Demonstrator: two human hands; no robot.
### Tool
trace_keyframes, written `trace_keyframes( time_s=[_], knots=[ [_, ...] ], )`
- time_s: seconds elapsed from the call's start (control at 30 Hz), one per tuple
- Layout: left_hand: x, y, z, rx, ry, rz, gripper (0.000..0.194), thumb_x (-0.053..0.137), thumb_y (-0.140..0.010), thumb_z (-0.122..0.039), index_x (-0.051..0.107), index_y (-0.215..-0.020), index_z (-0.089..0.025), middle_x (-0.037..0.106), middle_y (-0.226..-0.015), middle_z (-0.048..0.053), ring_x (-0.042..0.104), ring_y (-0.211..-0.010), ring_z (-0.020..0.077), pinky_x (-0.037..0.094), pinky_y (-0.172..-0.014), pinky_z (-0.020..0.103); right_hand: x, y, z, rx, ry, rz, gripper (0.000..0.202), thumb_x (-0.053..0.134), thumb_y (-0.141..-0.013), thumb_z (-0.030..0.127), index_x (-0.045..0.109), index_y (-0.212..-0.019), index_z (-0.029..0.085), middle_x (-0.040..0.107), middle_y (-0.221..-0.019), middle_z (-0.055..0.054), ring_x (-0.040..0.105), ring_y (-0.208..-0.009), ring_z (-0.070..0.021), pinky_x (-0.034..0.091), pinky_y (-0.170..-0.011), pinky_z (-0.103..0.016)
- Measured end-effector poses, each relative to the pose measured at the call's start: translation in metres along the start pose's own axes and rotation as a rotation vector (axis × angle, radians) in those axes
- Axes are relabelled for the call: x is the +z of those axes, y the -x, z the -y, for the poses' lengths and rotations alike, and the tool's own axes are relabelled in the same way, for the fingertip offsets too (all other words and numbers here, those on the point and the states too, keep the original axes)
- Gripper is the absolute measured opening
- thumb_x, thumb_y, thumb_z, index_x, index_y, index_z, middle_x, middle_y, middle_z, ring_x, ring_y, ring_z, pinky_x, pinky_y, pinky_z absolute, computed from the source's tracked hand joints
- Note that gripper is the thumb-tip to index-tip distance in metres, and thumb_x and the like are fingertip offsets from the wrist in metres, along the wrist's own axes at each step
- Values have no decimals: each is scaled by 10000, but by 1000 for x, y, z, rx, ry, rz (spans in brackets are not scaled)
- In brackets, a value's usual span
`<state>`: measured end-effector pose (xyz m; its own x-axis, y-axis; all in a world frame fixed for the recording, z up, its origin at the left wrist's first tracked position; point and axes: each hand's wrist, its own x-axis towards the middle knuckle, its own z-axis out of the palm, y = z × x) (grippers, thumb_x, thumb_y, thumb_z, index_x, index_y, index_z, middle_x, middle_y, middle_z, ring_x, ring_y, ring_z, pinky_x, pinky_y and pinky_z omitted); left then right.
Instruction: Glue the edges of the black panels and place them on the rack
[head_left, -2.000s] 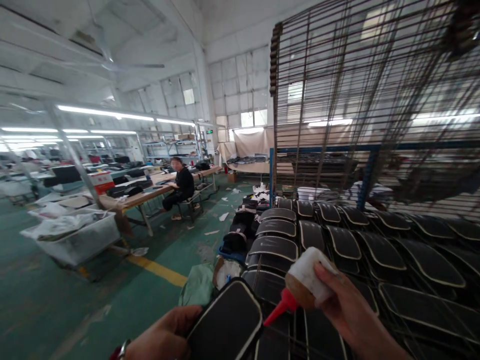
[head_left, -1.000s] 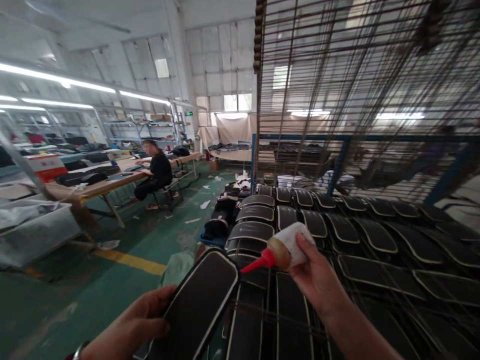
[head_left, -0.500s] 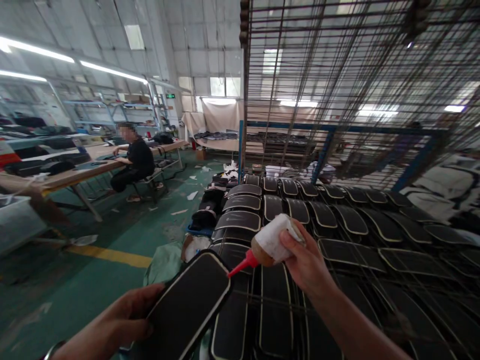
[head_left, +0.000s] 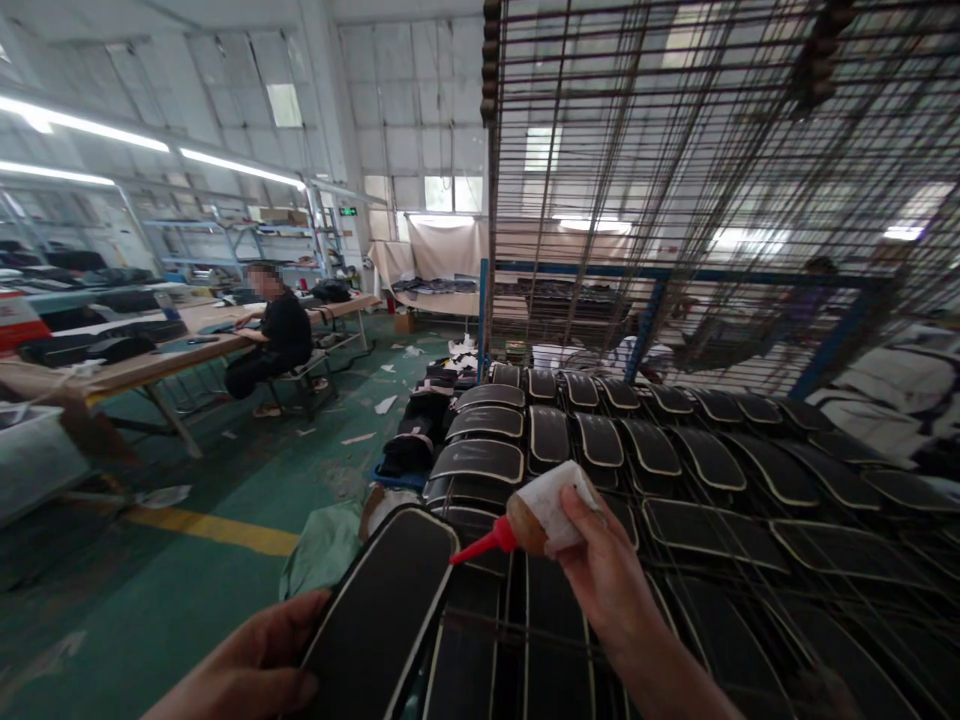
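Little has been changed since half a second ago: the red nozzle (head_left: 484, 545) of the bottle (head_left: 551, 508) is kept at the right edge of the black panel (head_left: 375, 620), near its far corner, so rim work appears to be under way. The bottle is gripped by the right hand (head_left: 611, 575); the panel is pinched at its left edge by the left hand (head_left: 251, 652), by the near left corner of the rack (head_left: 649, 322). Other panels (head_left: 709, 530) are crowded rightward; more room is offered leftward, over the green floor (head_left: 150, 600).
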<state>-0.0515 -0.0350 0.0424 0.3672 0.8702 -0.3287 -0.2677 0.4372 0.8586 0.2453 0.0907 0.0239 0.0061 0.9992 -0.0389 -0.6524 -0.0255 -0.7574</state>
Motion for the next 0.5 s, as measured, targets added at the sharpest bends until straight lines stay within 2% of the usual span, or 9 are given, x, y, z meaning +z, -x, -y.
trace_keyframes(
  time_s=[0.27,0.5],
  knots=[
    [7,0,0,-33,51,-67,416,729,-751,-139,748,-1143,-278,790,-1088,66,732,-958,291,562,-863,394,2,13,-6,-1,16,-9,419,922,-681,402,709,-974,191,671,-864,-28,609,-753,-181,535,-604,-246],
    [11,2,3,-21,122,-114,412,725,-743,-104,746,-1130,-244,796,-1059,66,740,-940,280,582,-835,375,3,35,-13,-14,37,40,373,903,-724,353,723,-1018,212,672,-892,-19,599,-766,-157,530,-635,-212]
  ],
)
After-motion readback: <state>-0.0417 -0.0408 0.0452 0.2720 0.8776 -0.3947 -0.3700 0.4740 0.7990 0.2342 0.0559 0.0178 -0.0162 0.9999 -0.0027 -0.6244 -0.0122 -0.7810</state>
